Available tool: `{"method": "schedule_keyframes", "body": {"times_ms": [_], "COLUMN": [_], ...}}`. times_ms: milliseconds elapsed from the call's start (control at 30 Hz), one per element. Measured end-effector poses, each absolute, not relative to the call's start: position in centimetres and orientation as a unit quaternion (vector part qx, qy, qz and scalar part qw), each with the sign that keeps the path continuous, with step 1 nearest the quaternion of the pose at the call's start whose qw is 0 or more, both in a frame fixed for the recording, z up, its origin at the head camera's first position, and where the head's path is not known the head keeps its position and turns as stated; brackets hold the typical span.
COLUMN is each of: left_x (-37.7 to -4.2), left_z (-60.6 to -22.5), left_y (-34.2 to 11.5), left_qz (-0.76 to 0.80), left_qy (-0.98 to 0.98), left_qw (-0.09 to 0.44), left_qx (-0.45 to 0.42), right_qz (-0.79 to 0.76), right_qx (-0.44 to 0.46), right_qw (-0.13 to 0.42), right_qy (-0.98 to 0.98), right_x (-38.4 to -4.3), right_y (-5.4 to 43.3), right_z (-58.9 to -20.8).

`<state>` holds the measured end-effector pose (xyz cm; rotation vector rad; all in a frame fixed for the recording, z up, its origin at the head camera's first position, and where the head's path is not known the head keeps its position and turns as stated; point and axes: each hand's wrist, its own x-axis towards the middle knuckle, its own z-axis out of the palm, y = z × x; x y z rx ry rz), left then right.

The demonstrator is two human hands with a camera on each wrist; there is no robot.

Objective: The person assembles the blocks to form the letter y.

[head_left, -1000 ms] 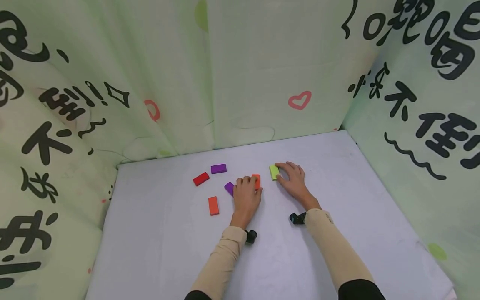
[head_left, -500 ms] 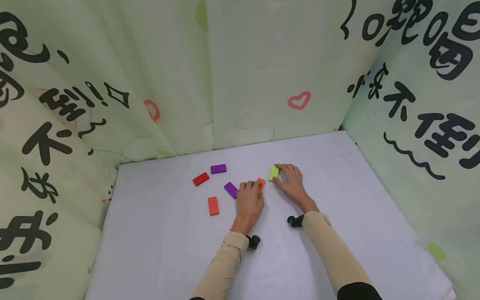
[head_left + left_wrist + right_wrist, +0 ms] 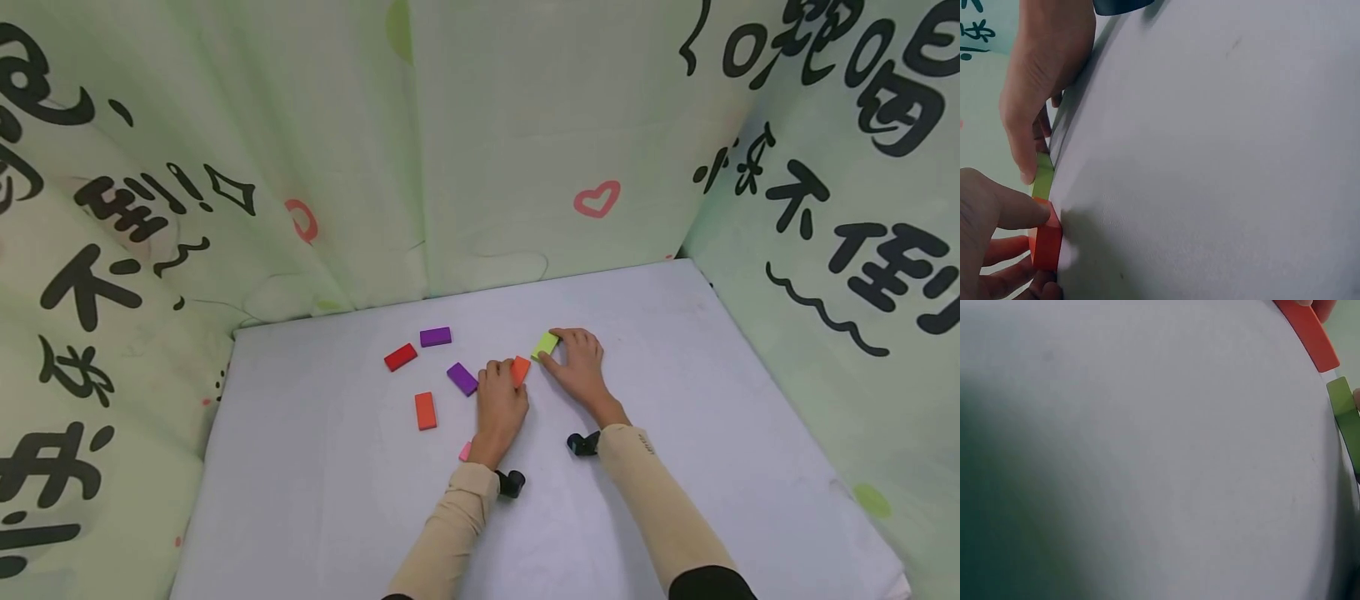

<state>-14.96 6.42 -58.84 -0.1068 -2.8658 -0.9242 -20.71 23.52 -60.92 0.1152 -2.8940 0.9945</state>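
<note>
The left grip (image 3: pixel 502 412), parted only by an orange block (image 3: pixel 521 368), pinches it; just right of it, the right grip (image 3: pixel 582 367) likewise pinches a green block (image 3: pixel 542 345).

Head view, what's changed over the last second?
The orange block pinched by the left hand moved right and turned clockwise, closer to the lime-green block. That one, pinched by the right hand, turned clockwise too. The nearer purple block got uncovered and a pink block now peeks out. Neither hand let go. The red block, farther purple block and loose orange block stayed put.
</note>
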Motion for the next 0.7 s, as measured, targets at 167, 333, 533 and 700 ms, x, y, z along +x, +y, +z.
{"method": "schedule_keyframes", "body": {"times_ms": [167,333,533,700], "left_x": [-14.8,-14.5,-14.3,-14.2], "left_z": [-58.8,-58.8,-58.8,-58.8], "left_y": [6.5,6.8,7.3,7.5], "left_qz": [-0.333,-0.349,-0.361,-0.359], "left_qy": [-0.941,-0.936,-0.932,-0.932], "left_qw": [0.049,0.036,0.023,0.031], "left_qx": [-0.034,-0.037,-0.037,-0.039], "right_qz": [0.318,0.322,0.32,0.321], "right_qx": [0.036,0.037,0.036,0.041], "right_qw": [0.047,0.054,0.048,0.046], "right_qy": [-0.946,-0.944,-0.946,-0.945], "right_x": [-20.6,-20.5,-20.4,-20.2], "right_y": [23.4,23.4,23.3,23.2], "right_z": [-61.0,-60.9,-60.9,-60.7]}}
